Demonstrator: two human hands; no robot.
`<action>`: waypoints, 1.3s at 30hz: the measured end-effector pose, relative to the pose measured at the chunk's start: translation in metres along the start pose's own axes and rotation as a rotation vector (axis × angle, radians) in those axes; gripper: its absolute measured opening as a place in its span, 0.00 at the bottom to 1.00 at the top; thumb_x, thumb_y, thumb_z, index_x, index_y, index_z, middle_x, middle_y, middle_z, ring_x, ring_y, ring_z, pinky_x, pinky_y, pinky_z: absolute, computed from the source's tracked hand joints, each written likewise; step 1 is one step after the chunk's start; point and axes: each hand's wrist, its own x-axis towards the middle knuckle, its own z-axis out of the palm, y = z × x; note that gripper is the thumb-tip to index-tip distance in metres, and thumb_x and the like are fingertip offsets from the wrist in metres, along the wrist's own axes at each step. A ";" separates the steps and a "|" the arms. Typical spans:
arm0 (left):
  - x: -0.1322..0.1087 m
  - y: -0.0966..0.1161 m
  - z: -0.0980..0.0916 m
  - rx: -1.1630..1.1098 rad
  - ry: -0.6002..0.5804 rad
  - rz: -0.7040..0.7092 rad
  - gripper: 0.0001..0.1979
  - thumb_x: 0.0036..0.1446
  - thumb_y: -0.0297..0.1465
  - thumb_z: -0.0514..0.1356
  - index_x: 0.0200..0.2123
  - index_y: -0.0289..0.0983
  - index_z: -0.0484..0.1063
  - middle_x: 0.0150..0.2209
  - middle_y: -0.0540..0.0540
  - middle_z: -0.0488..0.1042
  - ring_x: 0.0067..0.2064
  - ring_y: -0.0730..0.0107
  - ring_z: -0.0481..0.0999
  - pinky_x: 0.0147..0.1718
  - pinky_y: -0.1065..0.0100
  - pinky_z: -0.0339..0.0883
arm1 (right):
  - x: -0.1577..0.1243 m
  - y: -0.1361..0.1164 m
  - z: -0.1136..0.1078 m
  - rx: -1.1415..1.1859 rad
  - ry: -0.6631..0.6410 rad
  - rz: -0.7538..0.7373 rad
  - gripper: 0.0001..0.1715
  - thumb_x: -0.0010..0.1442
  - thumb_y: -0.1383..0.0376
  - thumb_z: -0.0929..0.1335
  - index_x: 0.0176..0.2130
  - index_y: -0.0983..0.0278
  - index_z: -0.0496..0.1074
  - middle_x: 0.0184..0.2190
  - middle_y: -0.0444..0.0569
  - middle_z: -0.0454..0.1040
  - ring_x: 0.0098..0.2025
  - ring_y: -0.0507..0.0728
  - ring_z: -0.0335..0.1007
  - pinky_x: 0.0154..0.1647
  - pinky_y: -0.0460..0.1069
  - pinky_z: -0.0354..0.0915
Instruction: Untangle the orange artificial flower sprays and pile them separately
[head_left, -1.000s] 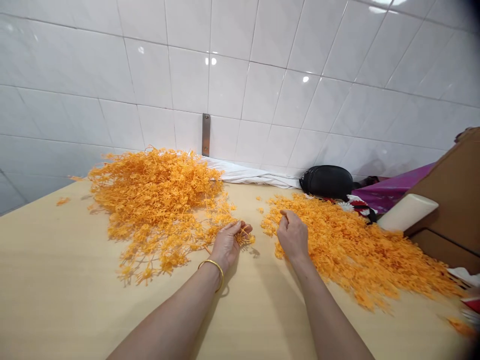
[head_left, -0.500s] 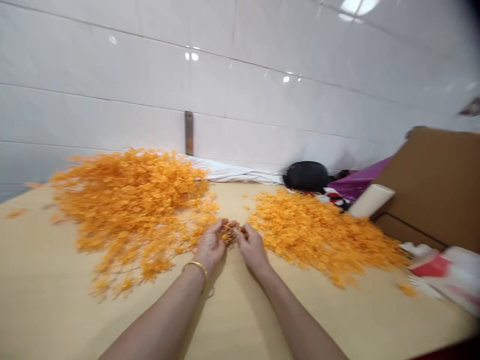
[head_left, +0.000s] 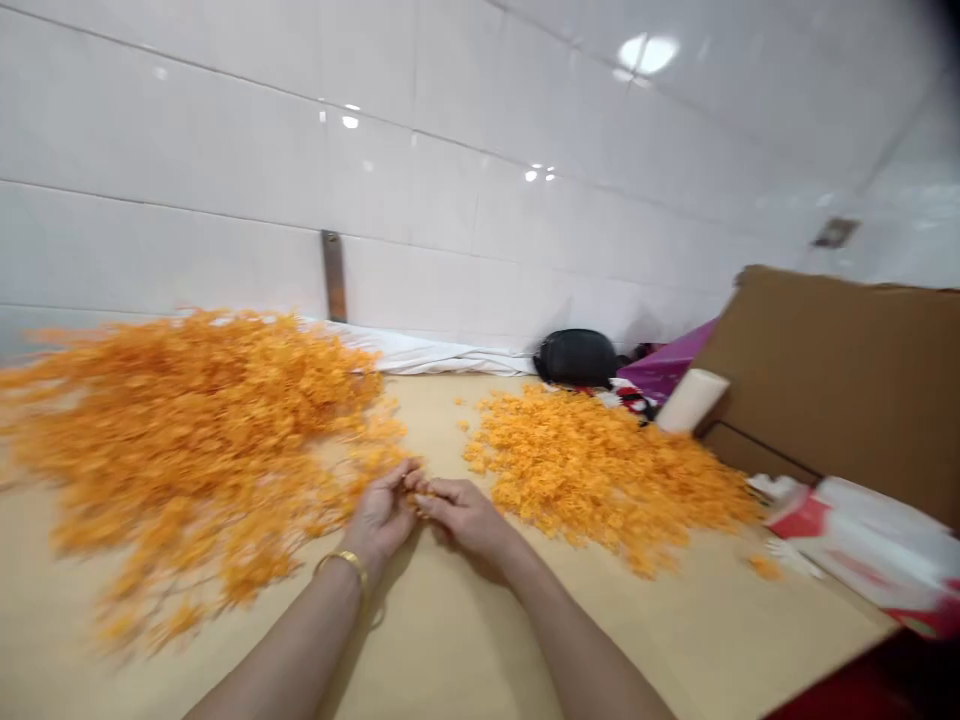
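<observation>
My left hand (head_left: 384, 512), with a gold bangle (head_left: 343, 566) at the wrist, is curled around small orange flower pieces (head_left: 412, 491), mostly hidden by the fingers. Thumb and fingers of my right hand (head_left: 465, 516) pinch at the same pieces, and the fingertips of both hands meet. To the left spreads a large heap of orange artificial flower sprigs (head_left: 202, 410) with thin stems. A lower pile of loose orange blossoms (head_left: 581, 465) lies to the right of my hands.
A brown cardboard box (head_left: 840, 370) stands at the right, with a whitish roll (head_left: 691, 400) leaning by it. A black pouch (head_left: 576, 357) and white cloth (head_left: 450, 359) lie along the tiled wall. A red-and-white packet (head_left: 870, 545) sits near the right table edge.
The view has swung to the right, so things appear shifted left. My hands stay together; the right one has turned so its back shows more, and the thin stem between them is less visible.
</observation>
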 end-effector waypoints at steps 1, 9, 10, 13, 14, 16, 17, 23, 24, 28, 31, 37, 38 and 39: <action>-0.001 -0.001 0.001 -0.029 -0.032 -0.044 0.12 0.54 0.24 0.46 0.20 0.33 0.60 0.11 0.55 0.55 0.14 0.81 0.58 0.16 0.77 0.58 | -0.003 -0.002 -0.004 0.067 -0.074 0.012 0.11 0.50 0.60 0.63 0.22 0.65 0.62 0.15 0.38 0.55 0.16 0.46 0.46 0.17 0.43 0.44; -0.001 -0.003 0.003 -0.044 -0.002 -0.007 0.06 0.53 0.28 0.50 0.27 0.33 0.62 0.20 0.47 0.67 0.23 0.74 0.69 0.24 0.71 0.63 | 0.001 0.004 -0.023 0.338 -0.078 0.136 0.10 0.50 0.62 0.63 0.23 0.66 0.63 0.16 0.42 0.63 0.17 0.47 0.57 0.17 0.43 0.52; -0.001 -0.004 0.003 -0.027 -0.007 -0.010 0.05 0.52 0.29 0.52 0.28 0.33 0.63 0.26 0.44 0.70 0.27 0.70 0.71 0.26 0.69 0.63 | 0.003 0.006 -0.022 0.348 -0.034 0.159 0.08 0.49 0.63 0.63 0.25 0.66 0.64 0.17 0.43 0.64 0.17 0.48 0.58 0.17 0.43 0.53; -0.001 -0.003 -0.001 -0.020 -0.060 -0.007 0.05 0.50 0.29 0.54 0.31 0.33 0.64 0.36 0.42 0.71 0.34 0.66 0.71 0.28 0.67 0.64 | 0.007 0.010 -0.018 0.374 0.110 0.214 0.10 0.45 0.66 0.65 0.32 0.64 0.65 0.20 0.41 0.65 0.16 0.47 0.58 0.18 0.44 0.56; 0.000 -0.003 -0.002 -0.022 -0.075 -0.007 0.05 0.49 0.29 0.55 0.31 0.33 0.65 0.37 0.42 0.71 0.35 0.66 0.71 0.28 0.66 0.64 | 0.007 0.010 -0.016 0.370 0.142 0.223 0.12 0.44 0.66 0.66 0.34 0.64 0.65 0.18 0.40 0.64 0.15 0.46 0.58 0.18 0.44 0.57; 0.001 -0.003 -0.003 -0.025 -0.091 -0.006 0.05 0.49 0.29 0.55 0.30 0.33 0.66 0.37 0.42 0.71 0.35 0.66 0.71 0.29 0.67 0.64 | 0.008 0.010 -0.011 0.351 0.170 0.226 0.16 0.45 0.63 0.67 0.36 0.65 0.65 0.14 0.37 0.60 0.14 0.46 0.56 0.18 0.44 0.57; 0.002 -0.004 -0.004 -0.023 -0.089 -0.004 0.05 0.48 0.29 0.56 0.30 0.33 0.66 0.37 0.43 0.71 0.35 0.67 0.71 0.29 0.67 0.64 | 0.009 0.010 -0.008 0.337 0.174 0.217 0.17 0.45 0.61 0.67 0.36 0.65 0.65 0.13 0.36 0.58 0.14 0.46 0.54 0.18 0.44 0.57; 0.004 -0.011 -0.001 0.077 -0.055 0.047 0.04 0.45 0.25 0.58 0.27 0.30 0.69 0.30 0.42 0.72 0.32 0.71 0.71 0.32 0.72 0.64 | 0.014 0.014 0.010 0.051 0.304 0.113 0.16 0.43 0.55 0.67 0.27 0.65 0.64 0.12 0.36 0.55 0.13 0.45 0.49 0.12 0.42 0.47; 0.005 -0.012 -0.001 0.085 -0.055 0.049 0.03 0.45 0.24 0.57 0.26 0.30 0.69 0.29 0.42 0.73 0.32 0.71 0.71 0.33 0.71 0.64 | 0.015 0.015 0.012 0.004 0.298 0.116 0.15 0.44 0.55 0.67 0.24 0.65 0.63 0.12 0.37 0.55 0.13 0.46 0.49 0.12 0.42 0.47; 0.001 -0.012 0.001 0.111 0.009 0.039 0.04 0.47 0.25 0.55 0.23 0.31 0.68 0.25 0.43 0.72 0.28 0.72 0.71 0.28 0.72 0.65 | 0.015 0.012 0.013 -0.094 0.236 0.064 0.14 0.47 0.59 0.64 0.19 0.64 0.59 0.12 0.37 0.54 0.14 0.46 0.49 0.13 0.43 0.47; -0.003 -0.012 0.004 0.152 0.081 0.021 0.06 0.48 0.24 0.54 0.21 0.32 0.66 0.22 0.46 0.70 0.24 0.75 0.70 0.24 0.74 0.65 | 0.007 0.000 0.013 -0.219 0.300 -0.052 0.14 0.46 0.64 0.65 0.16 0.65 0.57 0.15 0.38 0.54 0.19 0.46 0.50 0.18 0.42 0.49; -0.001 -0.012 0.004 0.132 0.162 0.062 0.10 0.51 0.22 0.50 0.20 0.32 0.63 0.19 0.47 0.68 0.27 0.72 0.73 0.30 0.69 0.68 | -0.046 -0.051 0.032 -0.249 -0.258 -0.125 0.09 0.47 0.61 0.66 0.25 0.65 0.69 0.19 0.40 0.64 0.21 0.47 0.56 0.22 0.41 0.53; -0.001 -0.013 0.004 0.152 0.152 0.073 0.10 0.52 0.22 0.50 0.20 0.32 0.63 0.19 0.46 0.69 0.27 0.71 0.73 0.31 0.68 0.68 | -0.055 -0.058 0.033 -0.327 -0.227 -0.147 0.09 0.50 0.61 0.64 0.28 0.65 0.70 0.21 0.41 0.66 0.23 0.47 0.58 0.24 0.41 0.55; -0.001 -0.014 0.003 0.183 0.125 0.081 0.09 0.51 0.21 0.50 0.21 0.32 0.63 0.20 0.47 0.69 0.27 0.71 0.73 0.32 0.68 0.68 | -0.063 -0.063 0.031 -0.446 -0.129 -0.168 0.10 0.52 0.63 0.62 0.30 0.65 0.70 0.24 0.42 0.68 0.26 0.48 0.60 0.27 0.42 0.56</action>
